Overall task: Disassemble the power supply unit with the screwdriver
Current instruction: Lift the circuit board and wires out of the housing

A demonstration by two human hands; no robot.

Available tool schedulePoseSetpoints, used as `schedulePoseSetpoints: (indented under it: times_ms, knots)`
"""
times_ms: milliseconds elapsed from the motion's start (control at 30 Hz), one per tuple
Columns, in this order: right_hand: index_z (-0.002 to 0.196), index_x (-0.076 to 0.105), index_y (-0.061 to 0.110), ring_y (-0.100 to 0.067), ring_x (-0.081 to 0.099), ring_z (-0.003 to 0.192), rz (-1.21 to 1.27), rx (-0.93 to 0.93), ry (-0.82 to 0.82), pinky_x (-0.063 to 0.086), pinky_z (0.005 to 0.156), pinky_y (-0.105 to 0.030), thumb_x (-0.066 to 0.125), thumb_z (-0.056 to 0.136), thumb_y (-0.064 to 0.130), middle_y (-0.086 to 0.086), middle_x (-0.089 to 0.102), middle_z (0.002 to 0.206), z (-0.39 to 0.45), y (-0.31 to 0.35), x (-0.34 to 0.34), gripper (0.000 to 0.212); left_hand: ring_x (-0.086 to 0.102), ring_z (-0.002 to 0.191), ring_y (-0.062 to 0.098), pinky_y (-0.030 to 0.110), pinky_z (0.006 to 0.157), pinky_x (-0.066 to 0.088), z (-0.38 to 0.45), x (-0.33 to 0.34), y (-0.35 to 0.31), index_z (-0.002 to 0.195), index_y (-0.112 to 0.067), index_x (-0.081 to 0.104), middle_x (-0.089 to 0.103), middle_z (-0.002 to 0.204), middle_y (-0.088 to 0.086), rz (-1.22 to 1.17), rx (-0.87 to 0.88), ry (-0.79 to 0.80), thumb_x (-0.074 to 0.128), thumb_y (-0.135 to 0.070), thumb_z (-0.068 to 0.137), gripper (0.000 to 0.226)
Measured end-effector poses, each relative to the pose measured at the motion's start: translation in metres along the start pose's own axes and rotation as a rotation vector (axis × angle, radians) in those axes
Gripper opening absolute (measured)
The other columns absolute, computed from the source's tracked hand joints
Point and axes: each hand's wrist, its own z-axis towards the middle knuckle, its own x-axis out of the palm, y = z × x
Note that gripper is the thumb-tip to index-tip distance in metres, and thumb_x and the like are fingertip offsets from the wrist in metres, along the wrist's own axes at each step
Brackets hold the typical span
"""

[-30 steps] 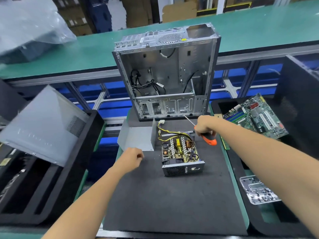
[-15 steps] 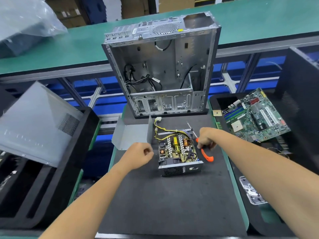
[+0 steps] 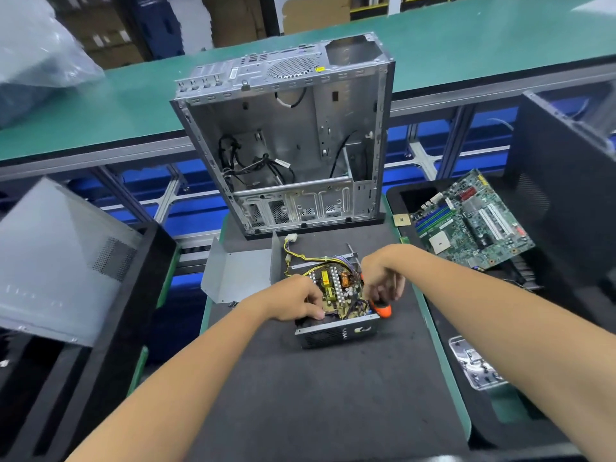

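Gripping the screwdriver (image 3: 382, 307), right hand (image 3: 381, 281) curls closed; left hand (image 3: 295, 303) presses power supply unit (image 3: 336, 308), fingers bent.

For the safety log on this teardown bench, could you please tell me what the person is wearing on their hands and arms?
Nothing shows on them: the left hand and right hand are bare, without gloves. Both forearms are uncovered to the frame's edge, with no sleeves in view. No watch, ring or grounding wrist strap shows on either wrist, and no cable runs from them.
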Motion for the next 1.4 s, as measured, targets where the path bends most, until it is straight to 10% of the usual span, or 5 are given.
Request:
schedulePoseSetpoints:
  times_ms: [100, 433, 933, 1233, 1400]
  knots:
    - [0.123, 0.060, 0.001, -0.021, 0.062, 0.075, -0.071, -0.009, 0.084, 0.055, 0.057, -0.024, 0.053, 0.099, 0.035, -0.021, 0.062, 0.127, -0.004, 0.008, 0.006, 0.042, 0.048, 0.052, -0.007, 0.009, 0.051, 0.032, 0.002, 0.001, -0.005, 0.074, -0.017, 0.065, 0.054, 0.060, -0.017, 0.058, 0.014, 0.035, 0.069, -0.024, 0.085, 0.013]
    - [0.092, 0.068, 0.000, -0.023, 0.067, 0.064, -0.145, -0.003, 0.105, 0.060, 0.059, -0.028, 0.066, 0.091, 0.032, -0.015, 0.068, 0.086, -0.015, 0.026, 0.014, 0.032, 0.046, 0.066, 0.015, 0.025, 0.057, 0.034, 0.005, 0.005, -0.016, 0.078, -0.009, 0.059, 0.054, 0.070, -0.003, 0.149, -0.024, 0.057, 0.061, -0.022, 0.090, 0.018]
    - [0.079, 0.061, 0.005, -0.026, 0.066, 0.060, -0.031, -0.389, -0.090, 0.061, 0.058, -0.034, 0.075, 0.084, 0.010, -0.011, 0.067, 0.070, -0.027, 0.038, 0.019, 0.015, 0.053, 0.077, 0.027, 0.035, 0.066, 0.045, -0.005, 0.045, -0.015, 0.069, -0.011, 0.056, 0.060, 0.076, 0.004, -0.038, -0.152, -0.391, 0.059, -0.015, 0.088, 0.020]
    - [0.090, 0.067, 0.014, -0.006, 0.059, 0.039, -0.130, -0.483, -0.131, 0.049, 0.042, -0.018, 0.066, 0.092, 0.013, 0.001, 0.062, 0.072, -0.030, 0.041, 0.026, 0.002, 0.050, 0.071, 0.013, 0.019, 0.063, 0.037, -0.013, 0.012, 0.003, 0.090, -0.010, 0.069, 0.059, 0.078, -0.003, 0.031, -0.041, -0.026, 0.065, -0.015, 0.086, 0.008]
    - [0.080, 0.057, 0.013, -0.017, 0.061, 0.048, -0.318, -0.474, -0.180, 0.046, 0.043, -0.018, 0.056, 0.095, 0.011, -0.003, 0.059, 0.069, -0.029, 0.050, 0.030, 0.015, 0.050, 0.074, 0.014, 0.022, 0.066, 0.039, -0.010, 0.013, 0.006, 0.092, -0.011, 0.070, 0.058, 0.080, -0.001, 0.035, -0.055, -0.073, 0.067, -0.012, 0.082, 0.011]
